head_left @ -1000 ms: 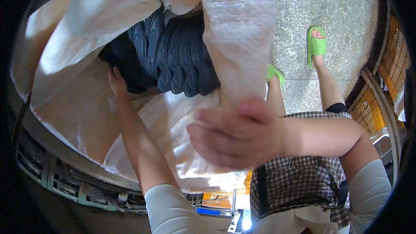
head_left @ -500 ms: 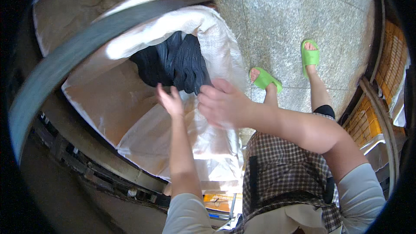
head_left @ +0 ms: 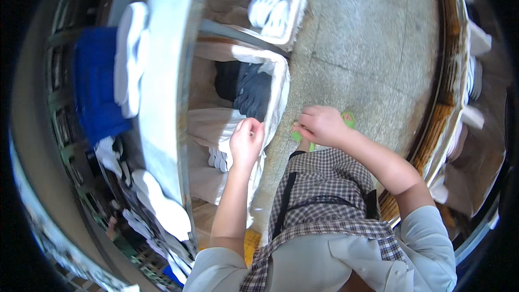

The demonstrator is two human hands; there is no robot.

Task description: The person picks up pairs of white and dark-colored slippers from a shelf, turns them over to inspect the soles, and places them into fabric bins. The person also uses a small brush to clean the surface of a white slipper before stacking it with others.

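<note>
My left hand (head_left: 247,143) is closed, fingers curled in, over the edge of a white woven liner (head_left: 279,84) in a bin. Whether it touches the liner, or has something small between the fingertips, I cannot make out. Inside that bin lies a stack of black, ridged pieces that look like shoe soles (head_left: 253,91), just beyond my left hand. My right hand (head_left: 323,126) is held up over the floor to the right of the bin, its fingers bent and pressed together. Anything in its fingertips is too small or hidden to name.
White soles (head_left: 269,11) lie in a farther lined bin, others (head_left: 218,158) in a nearer one. Left of the bins runs a pale ledge (head_left: 167,75), with white soles (head_left: 131,59) and a blue crate (head_left: 100,78) beyond it. More lined bins (head_left: 465,146) border the tiled floor (head_left: 367,38) at right.
Both hands have come away from the black soles, the right one moving right over the floor. The view has swung, bringing the ledge, blue crate and right-hand bins into sight.
</note>
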